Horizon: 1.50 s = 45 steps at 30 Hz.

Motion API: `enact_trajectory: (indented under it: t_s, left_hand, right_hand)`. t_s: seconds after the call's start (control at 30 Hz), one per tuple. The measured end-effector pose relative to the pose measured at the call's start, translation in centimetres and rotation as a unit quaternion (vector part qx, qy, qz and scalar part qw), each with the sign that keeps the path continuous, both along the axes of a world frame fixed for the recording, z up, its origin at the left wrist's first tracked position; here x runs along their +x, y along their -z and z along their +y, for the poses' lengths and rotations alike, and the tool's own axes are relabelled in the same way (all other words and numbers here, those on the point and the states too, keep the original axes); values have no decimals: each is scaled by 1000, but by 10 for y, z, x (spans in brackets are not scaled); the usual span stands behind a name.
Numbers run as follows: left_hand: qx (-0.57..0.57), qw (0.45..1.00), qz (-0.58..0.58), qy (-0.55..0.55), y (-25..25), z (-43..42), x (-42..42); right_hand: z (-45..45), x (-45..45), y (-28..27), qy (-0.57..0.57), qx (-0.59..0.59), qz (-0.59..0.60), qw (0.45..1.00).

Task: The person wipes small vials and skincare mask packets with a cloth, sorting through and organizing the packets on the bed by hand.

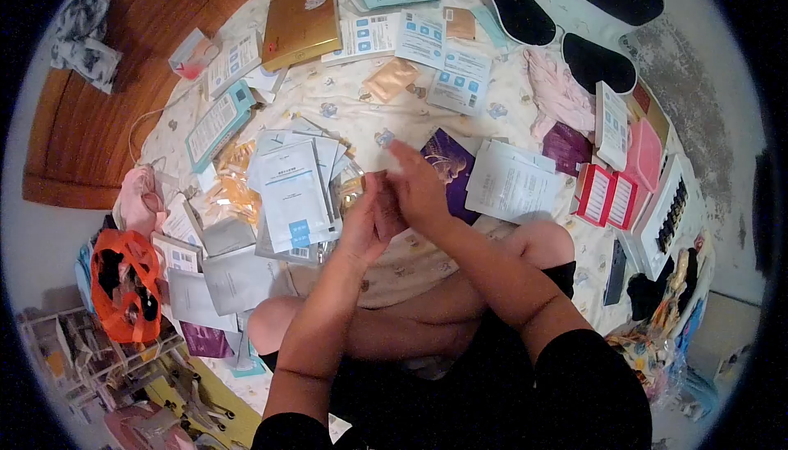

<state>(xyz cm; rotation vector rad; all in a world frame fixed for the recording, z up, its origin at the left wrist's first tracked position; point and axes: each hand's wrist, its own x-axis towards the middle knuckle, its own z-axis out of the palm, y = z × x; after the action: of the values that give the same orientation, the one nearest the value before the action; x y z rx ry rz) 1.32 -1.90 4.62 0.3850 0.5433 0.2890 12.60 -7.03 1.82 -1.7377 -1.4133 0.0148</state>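
Observation:
My left hand (369, 224) and my right hand (423, 191) meet in front of my crossed legs. The right lies partly over the left, and its fingertips are blurred. How the fingers are bent, and whether anything is between the palms, is hidden. Just left of my left hand lies a pile of white and silver sachets (291, 191), with blue print on the top one. Beside my right hand is a purple packet with a gold design (450, 163). A stack of pale grey sachets (513, 183) partly covers that packet.
Small gold packs (234, 187) lie left of the pile. Farther back are a gold box (301, 23), a beige sachet (391, 80) and blue-white cards (460, 81). Right are a pink cloth (558, 93), a red box (606, 196) and a white tray (657, 228). An orange bag (123, 286) sits left.

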Motion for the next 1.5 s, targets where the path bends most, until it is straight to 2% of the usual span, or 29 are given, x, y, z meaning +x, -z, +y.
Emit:
enact_trajectory:
  t_s: [0.03,0.07,0.13,0.23,0.27,0.3,0.37,0.43,0.47,0.57,0.63,0.67,0.73,0.8,0.83,0.9,0.93,0.97,1.0,1.07,1.1,1.13,1.17,1.2,1.23,1.3,1.33,1.43,1.5]
  left_hand:
    - [0,1000,-1,0,-2,2,2]
    - [57,998,11,-28,-4,6,3]
    - [110,986,62,-111,1,14,0]
    - [202,967,106,-112,9,16,1]
    - [202,967,108,-111,25,13,0]
    - [435,885,149,-74,50,7,0]
    - [639,747,180,-31,64,-1,-4]
    - [583,800,138,21,48,-5,-4]
    - [663,735,136,32,31,-2,-3]
    - [653,705,277,1,-19,9,-2]
    - [655,635,407,-52,-32,35,-12]
    - [640,632,432,-71,-42,43,-21]
    - [623,630,455,-90,-43,61,-40]
    - [688,530,470,-161,-23,78,-56]
    - [689,527,469,-164,-23,80,-56]
    - [780,305,488,-247,-26,79,-54]
    - [780,364,447,-245,-29,74,-50]
    - [779,365,447,-246,-27,70,-45]
    - [733,519,379,-223,-27,65,-39]
    - [689,635,310,-160,-28,55,-30]
    - [689,635,312,-161,-19,58,-31]
    - [570,771,256,-123,-3,62,-32]
    - [429,879,191,-81,6,65,-33]
    - [305,946,105,-7,-7,59,-31]
    - [210,977,-4,36,-10,56,-27]
    - [26,986,-155,56,-15,37,-15]
    - [25,986,-155,57,-14,29,-11]
    - [-35,986,-155,45,-2,13,-2]
    - [-160,941,-297,24,5,9,3]
  right_hand:
    - [4,8,3,40,-50,255,965]
    - [5,12,6,78,-97,492,862]
    - [3,10,-3,58,-15,530,846]
    - [0,-13,-10,16,87,567,819]
    - [-4,-21,-11,-16,111,449,887]
    - [-6,-24,-13,-34,119,386,914]
    - [-9,-26,-20,-52,138,310,939]
    - [-10,-20,-19,-57,143,297,942]
    - [-9,-6,-14,-25,68,238,969]
    - [-3,45,-15,82,-65,44,994]
    - [-11,61,-29,175,-240,51,954]
    - [-13,64,-28,175,-241,50,953]
    - [-17,68,-23,199,-405,27,892]
    - [-16,68,-5,189,-419,-4,888]
    - [-13,68,3,177,-431,-35,884]
    - [-10,70,12,182,-409,-27,894]
    - [-11,72,15,189,-392,-18,900]
    - [-14,75,18,189,-393,-19,900]
    - [-15,76,15,122,-321,-40,938]
    - [-16,77,9,51,-246,-59,966]
    - [-13,76,-7,-4,-259,87,962]
    - [-11,75,-24,-59,-265,231,934]
    - [-12,72,-40,-59,-265,232,934]
    - [-14,69,-56,-76,-244,355,899]
    - [-15,65,-63,-91,-218,473,849]
    - [-11,56,-62,-48,-139,532,834]
    - [-8,52,-60,-5,-60,584,810]
    - [1,41,-38,118,-46,470,873]
    - [2,28,-29,127,-43,458,879]
